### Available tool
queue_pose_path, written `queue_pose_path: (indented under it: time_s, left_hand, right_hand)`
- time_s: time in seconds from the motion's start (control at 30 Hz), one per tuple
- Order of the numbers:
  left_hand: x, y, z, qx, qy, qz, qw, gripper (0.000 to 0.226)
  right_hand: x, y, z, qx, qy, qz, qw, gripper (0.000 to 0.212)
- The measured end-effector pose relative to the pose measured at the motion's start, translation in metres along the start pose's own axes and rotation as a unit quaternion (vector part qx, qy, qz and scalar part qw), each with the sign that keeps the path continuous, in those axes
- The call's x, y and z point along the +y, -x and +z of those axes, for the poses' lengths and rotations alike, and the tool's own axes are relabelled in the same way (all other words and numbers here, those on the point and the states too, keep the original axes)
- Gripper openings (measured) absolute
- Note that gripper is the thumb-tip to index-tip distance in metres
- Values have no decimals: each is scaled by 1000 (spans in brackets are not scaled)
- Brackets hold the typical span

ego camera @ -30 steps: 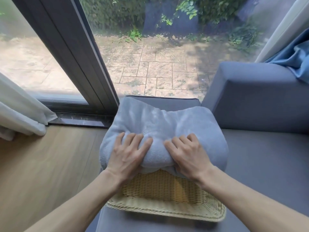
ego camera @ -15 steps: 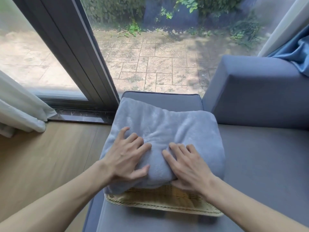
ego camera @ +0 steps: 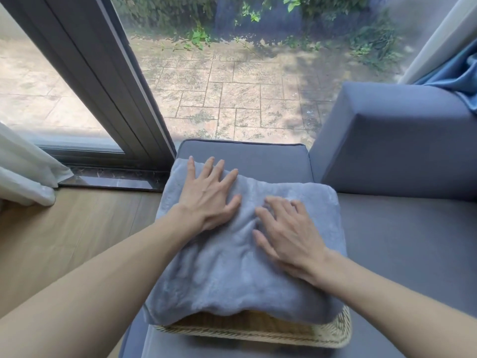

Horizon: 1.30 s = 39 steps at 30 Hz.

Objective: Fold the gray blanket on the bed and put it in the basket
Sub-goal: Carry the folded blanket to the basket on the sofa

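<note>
The person shows only as 2 arms and 2 hands, with nothing else of the body in view. The left forearm (ego camera: 103, 275) and the right forearm (ego camera: 387, 293) are both bare from the bottom corners of the frame to the wrists. They are smooth and slim, and the wide lens makes them look broader near the camera. The left hand (ego camera: 209, 200) shows its back, with faint tendon ridges running toward the knuckles, 4 long slender fingers and a thumb. The right hand (ego camera: 291, 236) is similarly slim, with a small bump at the wrist bone; its outermost finger is hard to make out. Fingernails look trimmed short.
</note>
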<state>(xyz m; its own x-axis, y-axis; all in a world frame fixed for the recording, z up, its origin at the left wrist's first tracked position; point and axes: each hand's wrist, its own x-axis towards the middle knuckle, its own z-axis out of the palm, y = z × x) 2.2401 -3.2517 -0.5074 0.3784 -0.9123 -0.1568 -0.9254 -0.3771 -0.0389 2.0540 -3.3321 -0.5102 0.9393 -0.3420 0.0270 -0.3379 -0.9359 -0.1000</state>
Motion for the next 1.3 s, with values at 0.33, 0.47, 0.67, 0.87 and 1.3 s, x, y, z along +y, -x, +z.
queue_pose_path:
  time_s: [0.33, 0.47, 0.67, 0.87, 1.3]
  left_hand:
    - [-9, -9, 24, -50, -28, 4, 998, 61]
    - [-3, 4, 33, -53, -15, 0, 998, 57]
    - [-4, 1, 31, -45, -49, 49, 997, 73]
    - [-9, -6, 34, -93, 24, 51, 994, 46]
    - [-8, 18, 60, -43, 34, -31, 998, 54]
  right_hand:
    - [22, -28, 33, -140, -22, 114, 983, 52]
    - [15, -11, 40, -136, -4, 91, 987, 60]
    - [18, -13, 43, -110, -6, 99, 989, 60]
    - [21, -20, 46, -121, -24, 102, 987, 48]
    - [17, -17, 63, -3, 1, 60, 998, 27]
